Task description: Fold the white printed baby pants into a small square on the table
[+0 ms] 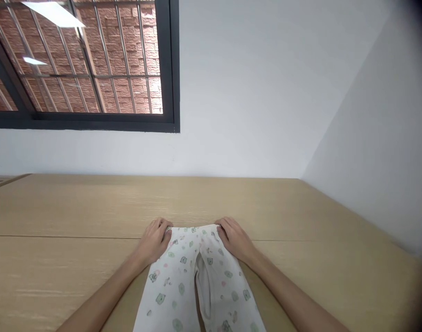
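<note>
A pair of white pants (183, 276) with a green and pink print lies spread on the wooden surface, its waistband away from me and its legs running out of the bottom of the view. At the waistband's left corner, my left hand (155, 240) is closed on the fabric between thumb and fingers. My right hand (236, 237) pinches the opposite corner in the same way. Between the hands the waistband is drawn fairly straight. A slit-like gap parts the two legs below the crotch, with an inner fold showing.
The light wooden tabletop (76, 207) has a seam running across it and meets a white wall (242, 92) at the back. Another wall (380, 152) borders it on the right. Upper left is a dark-framed window (171, 69) with metal bars and brickwork behind.
</note>
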Tool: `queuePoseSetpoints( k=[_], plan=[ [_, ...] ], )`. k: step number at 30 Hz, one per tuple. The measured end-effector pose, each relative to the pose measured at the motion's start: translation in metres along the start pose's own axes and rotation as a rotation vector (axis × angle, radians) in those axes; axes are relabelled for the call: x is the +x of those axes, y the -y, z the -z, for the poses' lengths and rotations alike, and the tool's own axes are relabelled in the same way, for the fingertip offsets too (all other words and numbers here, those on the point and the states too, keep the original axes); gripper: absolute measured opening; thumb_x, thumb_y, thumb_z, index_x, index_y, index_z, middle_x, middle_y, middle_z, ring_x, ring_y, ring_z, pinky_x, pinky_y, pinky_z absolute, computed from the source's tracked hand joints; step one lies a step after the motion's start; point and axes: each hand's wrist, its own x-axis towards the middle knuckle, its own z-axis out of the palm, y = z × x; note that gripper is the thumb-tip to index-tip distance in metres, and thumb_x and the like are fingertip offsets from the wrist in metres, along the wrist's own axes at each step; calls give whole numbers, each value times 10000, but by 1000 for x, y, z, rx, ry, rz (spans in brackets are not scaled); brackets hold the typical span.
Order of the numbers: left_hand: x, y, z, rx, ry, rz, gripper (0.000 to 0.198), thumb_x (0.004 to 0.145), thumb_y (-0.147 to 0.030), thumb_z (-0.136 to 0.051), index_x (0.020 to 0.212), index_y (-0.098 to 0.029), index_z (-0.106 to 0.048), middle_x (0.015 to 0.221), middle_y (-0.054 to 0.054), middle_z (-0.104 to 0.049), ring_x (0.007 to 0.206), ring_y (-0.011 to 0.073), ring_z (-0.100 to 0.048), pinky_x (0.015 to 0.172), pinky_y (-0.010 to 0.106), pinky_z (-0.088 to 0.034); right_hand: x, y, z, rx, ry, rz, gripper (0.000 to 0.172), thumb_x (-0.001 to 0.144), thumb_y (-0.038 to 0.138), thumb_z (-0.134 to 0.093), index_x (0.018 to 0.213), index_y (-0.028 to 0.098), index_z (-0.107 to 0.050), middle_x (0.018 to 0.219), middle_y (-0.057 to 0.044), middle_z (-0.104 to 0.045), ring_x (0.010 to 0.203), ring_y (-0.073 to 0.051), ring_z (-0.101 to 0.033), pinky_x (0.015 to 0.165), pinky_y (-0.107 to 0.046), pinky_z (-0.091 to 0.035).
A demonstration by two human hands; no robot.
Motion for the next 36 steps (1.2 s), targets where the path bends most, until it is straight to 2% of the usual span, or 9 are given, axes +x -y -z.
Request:
queuePoseSetpoints(
  k=[9,18,36],
  plan=[
    [0,-2,1,5,-1,-5,227,1030,-311,-309,1066,-203,-505,1016,79,-498,939,339,-503,784,493,-412,2,1,0,-52,11,-4,172,1001,108,-362,1030,187,-512,946,-100,-536,874,-346,-530,771,-481,-450],
    [0,0,0,0,13,0,218,1038,-315,-307,1071,-209,-495,1017,64,-496,942,323,-508,793,485,-417,2,2,2,-30,12,-8,189,1019,150,-332,1026,184,-517,942,-103,-532,868,-349,-523,760,-492,-448],
    [-1,1,-1,-14,16,8,223,1041,-328,-299,1079,-218,-489,1033,55,-490,951,309,-505,806,482,-404,1,0,0,-61,9,-8,174,999,89,-380,1027,184,-523,957,-100,-539,881,-343,-538,784,-484,-462]
  ],
)
